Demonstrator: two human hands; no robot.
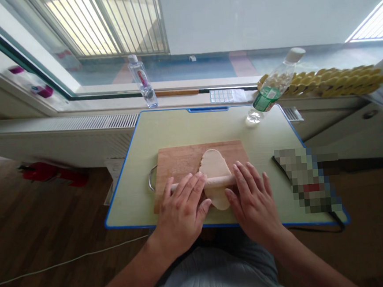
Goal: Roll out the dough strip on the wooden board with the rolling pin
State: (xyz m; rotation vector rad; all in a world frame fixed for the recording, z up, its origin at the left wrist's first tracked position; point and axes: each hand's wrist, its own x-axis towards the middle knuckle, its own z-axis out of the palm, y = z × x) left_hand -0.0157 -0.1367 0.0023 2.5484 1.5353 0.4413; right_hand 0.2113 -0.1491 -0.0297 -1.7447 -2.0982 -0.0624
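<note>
Grip: my left hand [183, 206] and right hand [253, 198] lie over opposite ends of the rolling pin [219, 181], fingers outstretched, not visibly curled round it.
Dough: one long sheet [213, 161] under the pin, on the wooden board [179, 160]; left edge ragged.
Near end: dough reaches about the board's near edge; overhang I cannot tell.
Risk, dough: uneven pressure between my palms could thin one side; the ragged edge might tear if pushed hard; sticking could wrinkle it.
Risk, board: a hard forward push could slide it on the table [128, 184].
Count: two hands, one pin, one sheet, one board, one table; one green-labelled bottle [267, 97] on the table, one clear bottle [143, 82] on the sill.
</note>
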